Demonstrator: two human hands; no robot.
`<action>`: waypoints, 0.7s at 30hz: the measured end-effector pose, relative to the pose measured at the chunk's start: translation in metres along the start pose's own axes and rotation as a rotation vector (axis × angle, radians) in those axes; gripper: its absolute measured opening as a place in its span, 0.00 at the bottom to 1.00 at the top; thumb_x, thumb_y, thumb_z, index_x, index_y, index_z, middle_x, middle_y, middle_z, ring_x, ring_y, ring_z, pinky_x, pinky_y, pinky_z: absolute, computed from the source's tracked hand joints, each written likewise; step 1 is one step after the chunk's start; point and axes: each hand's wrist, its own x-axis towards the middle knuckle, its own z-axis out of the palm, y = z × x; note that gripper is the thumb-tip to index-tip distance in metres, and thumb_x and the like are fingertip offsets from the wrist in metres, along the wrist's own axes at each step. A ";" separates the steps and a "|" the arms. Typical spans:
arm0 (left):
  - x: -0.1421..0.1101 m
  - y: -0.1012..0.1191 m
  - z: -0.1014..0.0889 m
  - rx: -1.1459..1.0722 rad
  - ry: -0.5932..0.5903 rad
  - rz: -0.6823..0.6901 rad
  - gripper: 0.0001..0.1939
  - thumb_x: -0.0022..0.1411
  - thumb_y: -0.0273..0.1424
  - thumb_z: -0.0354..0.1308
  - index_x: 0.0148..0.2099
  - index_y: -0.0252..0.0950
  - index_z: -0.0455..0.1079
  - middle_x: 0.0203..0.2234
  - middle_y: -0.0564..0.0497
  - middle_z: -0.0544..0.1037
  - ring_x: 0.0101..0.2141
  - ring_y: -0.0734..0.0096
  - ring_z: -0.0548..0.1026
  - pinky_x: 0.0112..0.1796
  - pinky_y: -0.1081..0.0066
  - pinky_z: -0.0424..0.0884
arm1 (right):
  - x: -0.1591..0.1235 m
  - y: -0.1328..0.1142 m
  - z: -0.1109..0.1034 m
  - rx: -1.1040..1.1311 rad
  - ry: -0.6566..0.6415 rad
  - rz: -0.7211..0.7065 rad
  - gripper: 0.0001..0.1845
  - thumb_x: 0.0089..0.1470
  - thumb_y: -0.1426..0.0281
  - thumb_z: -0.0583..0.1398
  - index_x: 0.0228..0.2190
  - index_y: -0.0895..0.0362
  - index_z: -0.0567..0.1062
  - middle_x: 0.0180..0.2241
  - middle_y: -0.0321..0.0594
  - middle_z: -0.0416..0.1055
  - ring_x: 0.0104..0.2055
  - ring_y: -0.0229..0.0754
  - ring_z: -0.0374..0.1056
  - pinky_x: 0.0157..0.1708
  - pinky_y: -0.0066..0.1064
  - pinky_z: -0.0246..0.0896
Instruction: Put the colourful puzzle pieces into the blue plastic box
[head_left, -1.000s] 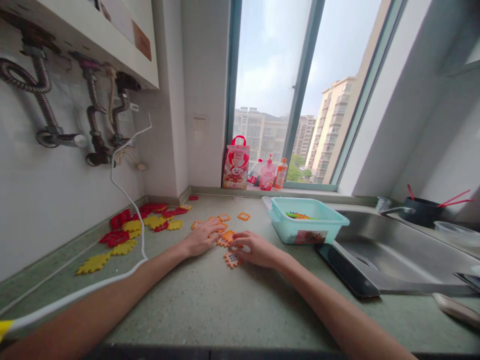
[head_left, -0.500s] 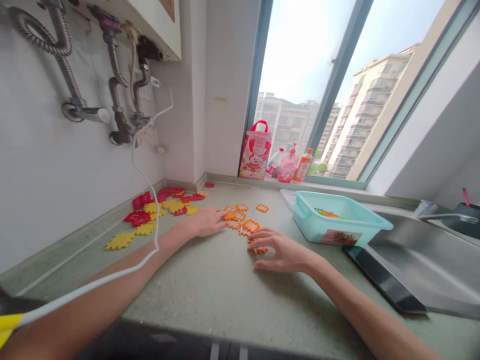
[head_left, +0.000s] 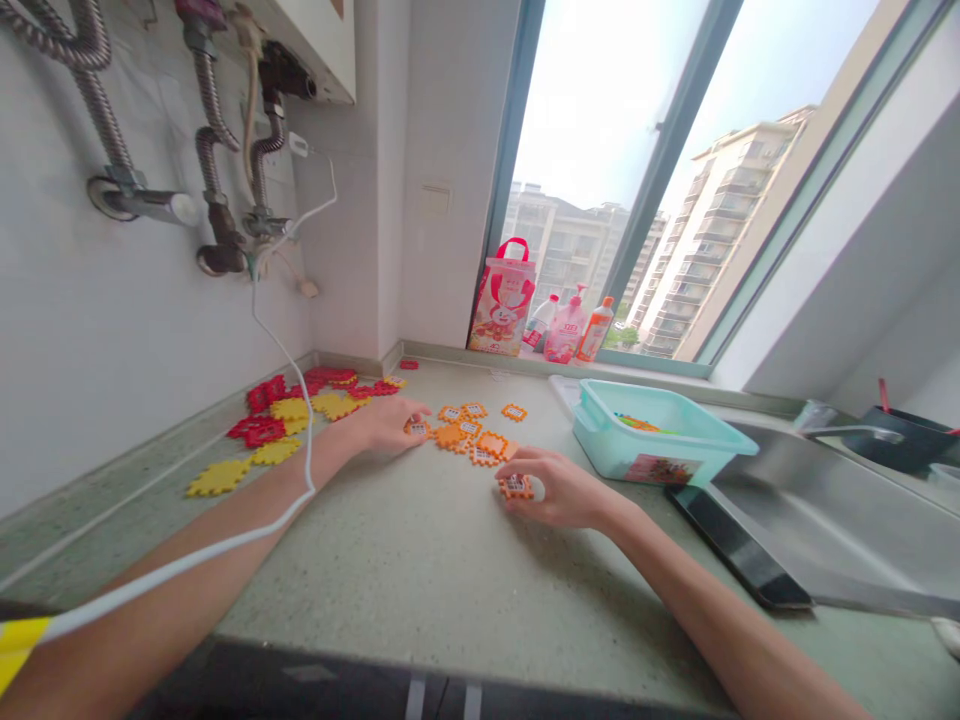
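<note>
The person's left hand (head_left: 391,424) and right hand (head_left: 564,487) were bare, with slender fingers. The left forearm (head_left: 251,520) and right forearm (head_left: 675,570) were bare and smooth too, narrowing towards slim wrists.

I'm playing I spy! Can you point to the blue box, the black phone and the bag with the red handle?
Box (head_left: 598,450): head view, on its front wall.
Phone (head_left: 739,548): head view, middle of its dark face.
Bag (head_left: 501,310): head view, on its printed front.
</note>
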 end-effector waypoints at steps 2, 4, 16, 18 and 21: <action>0.000 0.002 0.000 0.012 0.053 -0.012 0.29 0.57 0.42 0.65 0.60 0.38 0.77 0.44 0.47 0.85 0.40 0.58 0.82 0.42 0.69 0.75 | -0.001 0.002 -0.001 -0.004 0.024 -0.005 0.16 0.57 0.67 0.67 0.48 0.51 0.81 0.47 0.43 0.78 0.46 0.46 0.75 0.50 0.36 0.68; 0.001 0.005 0.002 0.004 0.133 0.014 0.27 0.57 0.41 0.65 0.58 0.38 0.77 0.46 0.47 0.84 0.43 0.58 0.82 0.46 0.68 0.75 | -0.002 0.006 -0.003 -0.020 0.054 -0.006 0.13 0.57 0.67 0.66 0.46 0.51 0.81 0.46 0.43 0.78 0.47 0.47 0.75 0.50 0.37 0.67; 0.002 0.021 0.024 -0.138 0.138 0.215 0.21 0.66 0.45 0.61 0.55 0.40 0.79 0.52 0.46 0.82 0.52 0.57 0.78 0.56 0.62 0.70 | -0.006 0.018 -0.013 -0.018 -0.014 0.076 0.12 0.53 0.65 0.69 0.40 0.53 0.76 0.42 0.40 0.76 0.42 0.45 0.72 0.44 0.34 0.66; 0.002 0.020 0.023 -0.151 0.129 0.214 0.18 0.67 0.45 0.61 0.51 0.41 0.80 0.50 0.47 0.82 0.51 0.58 0.78 0.56 0.63 0.71 | -0.005 0.017 -0.011 -0.005 -0.011 0.065 0.12 0.53 0.66 0.69 0.39 0.54 0.77 0.41 0.40 0.76 0.42 0.45 0.72 0.44 0.34 0.66; 0.001 0.019 0.022 -0.166 0.102 0.224 0.17 0.67 0.45 0.61 0.50 0.42 0.80 0.51 0.49 0.82 0.51 0.59 0.78 0.55 0.65 0.70 | -0.004 0.017 -0.008 0.035 -0.004 0.058 0.10 0.54 0.67 0.69 0.39 0.54 0.78 0.40 0.39 0.77 0.42 0.44 0.73 0.45 0.34 0.66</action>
